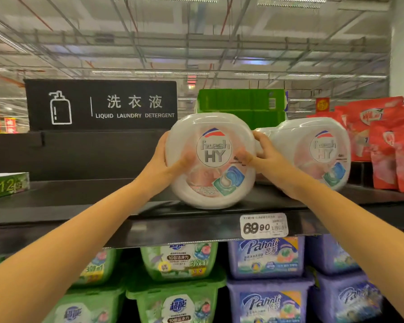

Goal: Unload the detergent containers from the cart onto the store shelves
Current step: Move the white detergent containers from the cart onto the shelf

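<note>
A round white detergent pod tub (pixel 211 183) with a "fresh HY" label stands on edge on the black top shelf (pixel 79 201). My left hand (pixel 163 162) grips its left side, thumb across the front. My right hand (pixel 264 157) grips its right side, thumb on the label. A second identical tub (pixel 313 150) stands just right of it, touching or nearly touching my right hand. The cart is out of view.
Red refill bags (pixel 387 145) fill the shelf's right end. A green box (pixel 240 106) sits behind the tubs, and another green box (pixel 5 185) lies at far left. A black "Liquid Laundry Detergent" sign (pixel 100 104) stands behind. Green and purple tubs (pixel 264 257) fill the lower shelf.
</note>
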{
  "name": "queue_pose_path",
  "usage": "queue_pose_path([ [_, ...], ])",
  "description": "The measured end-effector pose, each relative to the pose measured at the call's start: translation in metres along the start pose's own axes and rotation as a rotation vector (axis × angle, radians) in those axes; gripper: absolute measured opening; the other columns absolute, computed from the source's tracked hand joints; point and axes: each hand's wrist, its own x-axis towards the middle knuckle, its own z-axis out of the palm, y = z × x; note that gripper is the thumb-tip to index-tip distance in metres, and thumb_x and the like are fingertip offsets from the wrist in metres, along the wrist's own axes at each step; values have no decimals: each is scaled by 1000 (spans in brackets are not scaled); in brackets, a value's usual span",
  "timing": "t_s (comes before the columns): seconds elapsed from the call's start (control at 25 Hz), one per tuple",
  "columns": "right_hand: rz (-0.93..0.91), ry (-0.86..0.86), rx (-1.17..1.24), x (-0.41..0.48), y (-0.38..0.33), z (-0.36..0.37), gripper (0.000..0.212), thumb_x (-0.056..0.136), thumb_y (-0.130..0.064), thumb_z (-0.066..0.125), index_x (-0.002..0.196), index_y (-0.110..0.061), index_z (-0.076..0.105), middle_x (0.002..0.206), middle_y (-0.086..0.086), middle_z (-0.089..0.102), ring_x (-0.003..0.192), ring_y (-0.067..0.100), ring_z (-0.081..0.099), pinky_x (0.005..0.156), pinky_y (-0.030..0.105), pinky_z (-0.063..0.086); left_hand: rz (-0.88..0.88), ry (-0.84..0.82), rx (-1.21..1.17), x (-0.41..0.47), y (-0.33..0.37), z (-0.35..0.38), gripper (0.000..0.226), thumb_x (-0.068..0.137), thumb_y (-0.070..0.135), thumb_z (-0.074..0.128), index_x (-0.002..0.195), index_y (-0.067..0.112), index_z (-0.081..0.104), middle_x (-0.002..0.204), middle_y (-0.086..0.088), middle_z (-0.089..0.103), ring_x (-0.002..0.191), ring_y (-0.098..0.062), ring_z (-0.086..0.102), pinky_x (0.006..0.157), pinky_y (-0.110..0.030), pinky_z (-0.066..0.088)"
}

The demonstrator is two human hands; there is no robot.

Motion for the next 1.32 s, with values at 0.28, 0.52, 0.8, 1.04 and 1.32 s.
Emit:
queue_pose_path([
  [0.28,178,86,-165,31,20,-6,66,84,-43,66,140,-35,32,121,2,64,96,13,65,69,32,58,-237,15,198,38,-22,-4,83,56,66,71,131,45,41,96,4,63,88,-11,63,52,-24,55],
  [0.52,235,200,-256,69,45,7,63,91,-38,61,144,-26,29,134,5,52,98,14,53,56,19,42,-368,85,279,76,-56,7,73,75,49,73,133,22,38,109,-2,59,93,-21,61,58,-32,57],
  [0.8,303,331,-333,97,66,16,53,94,-33,58,137,-14,34,132,14,51,114,27,56,85,34,51,-304,179,458,105,-85,19,72,74,52,75,128,13,49,119,-10,63,104,-26,61,89,-41,53],
  [1.04,324,367,-561,105,73,17,42,94,-38,57,121,-10,42,120,12,59,93,19,56,73,31,51,-326,226,385,111,-102,28,73,71,53,77,122,15,42,119,-10,61,92,-20,56,76,-32,49],
  [1.32,387,392,-795,97,68,20,47,95,-52,46,120,-12,45,117,11,62,102,28,60,75,36,43,-391,238,395,106,-96,24,75,67,61,77,121,15,51,115,-6,64,104,-25,61,87,-38,52],
])
